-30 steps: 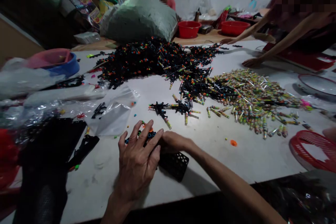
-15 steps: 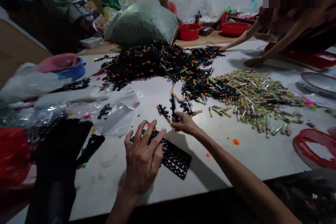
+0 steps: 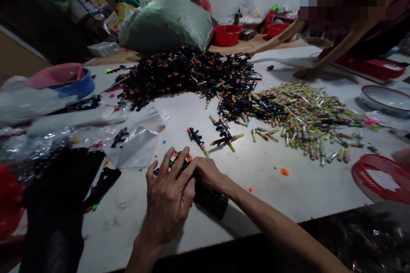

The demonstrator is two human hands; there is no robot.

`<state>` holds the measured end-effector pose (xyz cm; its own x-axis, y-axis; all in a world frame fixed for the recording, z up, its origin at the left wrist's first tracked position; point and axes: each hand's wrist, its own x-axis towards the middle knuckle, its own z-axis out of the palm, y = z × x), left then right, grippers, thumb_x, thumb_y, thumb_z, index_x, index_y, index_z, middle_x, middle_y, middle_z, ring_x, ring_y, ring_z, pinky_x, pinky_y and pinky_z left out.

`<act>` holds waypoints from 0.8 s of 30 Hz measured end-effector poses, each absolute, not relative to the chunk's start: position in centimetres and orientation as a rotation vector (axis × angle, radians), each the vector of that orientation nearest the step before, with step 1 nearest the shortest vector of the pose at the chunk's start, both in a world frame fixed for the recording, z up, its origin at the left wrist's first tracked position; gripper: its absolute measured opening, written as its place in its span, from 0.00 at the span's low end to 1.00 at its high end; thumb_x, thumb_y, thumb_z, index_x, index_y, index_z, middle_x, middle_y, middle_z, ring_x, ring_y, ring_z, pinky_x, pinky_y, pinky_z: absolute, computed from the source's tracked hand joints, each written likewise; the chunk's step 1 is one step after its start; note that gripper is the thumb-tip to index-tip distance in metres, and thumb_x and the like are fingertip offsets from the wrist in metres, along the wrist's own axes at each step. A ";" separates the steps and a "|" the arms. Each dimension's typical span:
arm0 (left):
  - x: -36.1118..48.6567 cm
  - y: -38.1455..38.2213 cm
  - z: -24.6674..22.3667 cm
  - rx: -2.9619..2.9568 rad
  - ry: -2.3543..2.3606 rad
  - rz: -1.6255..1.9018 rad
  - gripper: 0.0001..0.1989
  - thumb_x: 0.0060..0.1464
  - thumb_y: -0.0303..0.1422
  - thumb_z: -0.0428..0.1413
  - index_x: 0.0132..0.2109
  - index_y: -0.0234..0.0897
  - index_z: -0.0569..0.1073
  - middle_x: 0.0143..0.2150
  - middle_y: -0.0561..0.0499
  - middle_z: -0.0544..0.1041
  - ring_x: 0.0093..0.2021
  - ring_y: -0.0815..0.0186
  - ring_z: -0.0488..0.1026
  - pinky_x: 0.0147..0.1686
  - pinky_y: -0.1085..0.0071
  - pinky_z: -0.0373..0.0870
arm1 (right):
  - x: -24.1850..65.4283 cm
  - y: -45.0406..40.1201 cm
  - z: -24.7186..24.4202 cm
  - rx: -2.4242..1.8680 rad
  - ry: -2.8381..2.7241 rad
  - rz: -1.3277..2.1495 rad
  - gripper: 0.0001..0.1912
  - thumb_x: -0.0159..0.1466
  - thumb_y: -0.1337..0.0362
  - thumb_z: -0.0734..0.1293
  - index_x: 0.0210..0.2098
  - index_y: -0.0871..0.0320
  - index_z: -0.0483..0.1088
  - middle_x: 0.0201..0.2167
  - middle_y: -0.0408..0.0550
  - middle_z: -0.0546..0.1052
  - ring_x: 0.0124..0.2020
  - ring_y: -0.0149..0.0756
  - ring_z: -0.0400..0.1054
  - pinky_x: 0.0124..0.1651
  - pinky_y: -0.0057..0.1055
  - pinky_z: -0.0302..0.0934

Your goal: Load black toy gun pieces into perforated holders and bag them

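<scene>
My left hand (image 3: 173, 192) arches over one end of a black perforated plastic tray (image 3: 213, 202), gripping it with fingers spread. Small bright orange, green and blue pieces (image 3: 181, 156) show between and beyond those fingers. Pressed close against it on the right, my right hand (image 3: 208, 172) is closed over the tray, its fingertips mostly hidden, so what they hold cannot be seen. Just beyond the hands lie a small black toy gun (image 3: 195, 135) and another toy gun (image 3: 222, 132) among candy-filled clear tubes.
A large heap of black toy guns (image 3: 173, 74) spreads across the back, beside a pile of filled tubes (image 3: 307, 115). Plastic bags (image 3: 137, 136) and a black toy gun shell (image 3: 102, 185) lie left. A red basket (image 3: 361, 179) stands right. A co-worker's hands (image 3: 306, 72) reach in.
My right hand has come back toward me with the small toy gun it held and now meets my left hand over the tray. The co-worker's far hand has shifted left along the heap.
</scene>
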<state>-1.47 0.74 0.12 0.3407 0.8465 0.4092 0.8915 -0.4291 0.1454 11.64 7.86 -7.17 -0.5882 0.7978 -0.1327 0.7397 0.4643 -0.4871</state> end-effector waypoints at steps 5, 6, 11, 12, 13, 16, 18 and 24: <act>-1.0 1.0 0.3 -2.417 -1.683 -0.714 0.20 0.56 0.28 0.45 0.55 0.44 0.66 0.61 0.50 0.63 0.63 0.55 0.53 0.54 0.50 0.50 | 17.2 12.6 -4.7 -1.666 -2.447 0.592 0.17 0.57 0.71 0.62 0.47 0.57 0.68 0.43 0.50 0.72 0.40 0.35 0.67 0.36 0.25 0.56; -0.9 1.1 0.2 -2.403 -1.691 -0.728 0.19 0.56 0.29 0.45 0.55 0.44 0.66 0.61 0.50 0.63 0.63 0.55 0.53 0.54 0.50 0.50 | 18.8 13.6 -4.4 -1.849 -2.380 0.434 0.17 0.58 0.72 0.61 0.46 0.57 0.69 0.45 0.51 0.71 0.42 0.36 0.67 0.36 0.27 0.56; -0.8 1.0 0.2 -2.403 -1.704 -0.732 0.20 0.57 0.29 0.44 0.55 0.44 0.66 0.61 0.51 0.63 0.63 0.54 0.52 0.54 0.50 0.50 | 23.3 14.6 -4.5 -2.048 -2.408 0.284 0.07 0.58 0.69 0.61 0.34 0.63 0.70 0.37 0.56 0.72 0.38 0.41 0.67 0.35 0.30 0.55; -0.8 1.0 0.2 -2.414 -1.697 -0.724 0.20 0.57 0.29 0.44 0.56 0.44 0.65 0.61 0.51 0.63 0.63 0.54 0.52 0.53 0.50 0.50 | 23.0 13.7 -4.8 -2.003 -2.385 0.314 0.08 0.58 0.70 0.60 0.35 0.62 0.69 0.37 0.54 0.72 0.36 0.39 0.67 0.34 0.29 0.55; -0.9 0.9 0.2 -2.421 -1.691 -0.721 0.20 0.57 0.29 0.44 0.56 0.44 0.65 0.61 0.51 0.63 0.63 0.55 0.52 0.53 0.50 0.50 | 22.4 12.4 -5.1 -1.928 -2.334 0.424 0.08 0.58 0.70 0.59 0.36 0.62 0.68 0.35 0.53 0.72 0.35 0.37 0.67 0.33 0.29 0.55; -1.0 0.8 0.4 -2.428 -1.685 -0.709 0.20 0.57 0.29 0.44 0.56 0.44 0.64 0.61 0.52 0.62 0.63 0.55 0.51 0.54 0.51 0.50 | 19.1 7.6 -6.5 -1.516 -1.983 1.184 0.09 0.56 0.68 0.61 0.37 0.61 0.64 0.27 0.44 0.70 0.26 0.31 0.65 0.28 0.26 0.55; -1.1 0.8 0.4 -2.429 -1.693 -0.693 0.20 0.57 0.29 0.44 0.56 0.44 0.64 0.61 0.52 0.62 0.63 0.55 0.51 0.54 0.50 0.51 | 16.8 4.6 -7.7 -1.222 -1.709 1.614 0.09 0.53 0.66 0.64 0.35 0.60 0.63 0.24 0.40 0.68 0.23 0.29 0.62 0.25 0.24 0.55; -1.2 0.7 0.2 -2.449 -1.688 -0.719 0.21 0.57 0.28 0.45 0.57 0.46 0.63 0.61 0.51 0.62 0.63 0.55 0.51 0.54 0.50 0.50 | 13.7 1.1 -10.6 -1.215 -1.740 1.507 0.07 0.49 0.68 0.66 0.27 0.58 0.63 0.24 0.40 0.66 0.26 0.30 0.58 0.28 0.25 0.55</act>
<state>-1.17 0.69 0.17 0.2822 0.8622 0.4207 0.9007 -0.3891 0.1931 13.66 1.10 -10.58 -0.4533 0.8770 -0.1594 0.2831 -0.0279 -0.9587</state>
